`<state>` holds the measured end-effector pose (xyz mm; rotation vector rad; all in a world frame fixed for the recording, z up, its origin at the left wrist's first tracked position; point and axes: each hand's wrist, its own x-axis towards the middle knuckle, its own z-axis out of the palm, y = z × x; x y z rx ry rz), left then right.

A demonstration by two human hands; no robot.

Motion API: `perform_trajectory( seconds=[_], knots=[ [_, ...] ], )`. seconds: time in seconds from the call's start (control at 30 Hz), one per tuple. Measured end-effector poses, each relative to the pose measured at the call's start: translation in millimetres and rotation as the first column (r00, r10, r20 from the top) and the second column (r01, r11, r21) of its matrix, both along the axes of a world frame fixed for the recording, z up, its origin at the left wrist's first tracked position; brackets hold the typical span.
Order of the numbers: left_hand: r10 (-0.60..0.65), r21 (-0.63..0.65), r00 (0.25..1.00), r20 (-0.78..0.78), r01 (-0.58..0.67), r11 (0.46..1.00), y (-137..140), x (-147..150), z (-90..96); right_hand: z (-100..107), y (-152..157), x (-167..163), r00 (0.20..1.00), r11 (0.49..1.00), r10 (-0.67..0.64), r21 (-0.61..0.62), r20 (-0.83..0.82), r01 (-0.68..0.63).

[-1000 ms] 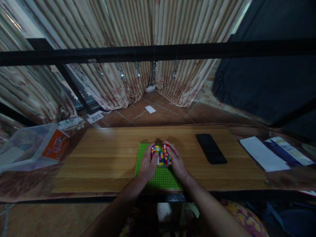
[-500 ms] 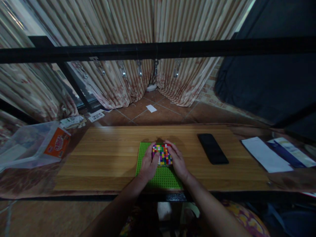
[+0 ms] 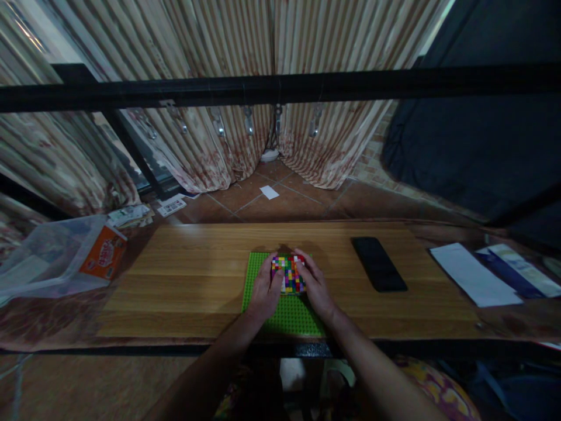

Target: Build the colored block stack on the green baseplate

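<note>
A block of many small coloured toy bricks (image 3: 290, 276) sits over the green studded baseplate (image 3: 293, 320). My left hand (image 3: 266, 287) is closed round the block's left side, its thumb on the top near the front. From the right, my right hand (image 3: 316, 284) grips the opposite side, with the thumb at the top edge. Most fingertips are hidden behind the block. Whether the block is pressed onto the baseplate or held just above it, I cannot tell.
On the wooden board (image 3: 184, 280) a black phone (image 3: 378, 264) lies to the right. A clear plastic box (image 3: 56, 263) with an orange label stands at the left. White papers (image 3: 475, 275) lie at the right. A black bar (image 3: 280, 88) crosses in front of the curtains.
Both hands keep their hold on the brick block; the right thumb has shifted slightly on its top edge. Otherwise only a tiny shift of the whole view shows.
</note>
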<state>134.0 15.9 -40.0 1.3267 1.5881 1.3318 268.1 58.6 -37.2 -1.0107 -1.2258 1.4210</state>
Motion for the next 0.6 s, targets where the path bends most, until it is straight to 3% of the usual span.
perform_trajectory(
  seconds=[0.23,0.6],
  knots=[
    [0.022,0.032,0.999,-0.039,-0.02,0.999,1.7,4.3,-1.9,1.1,-12.2,4.6,0.99,0.995,0.062,0.072,0.127,-0.072],
    [-0.006,-0.001,0.996,-0.093,0.006,1.0,0.7,6.1,2.9,1.9,-15.6,1.4,0.97,0.989,0.031,0.132,0.241,-0.065]
  ],
)
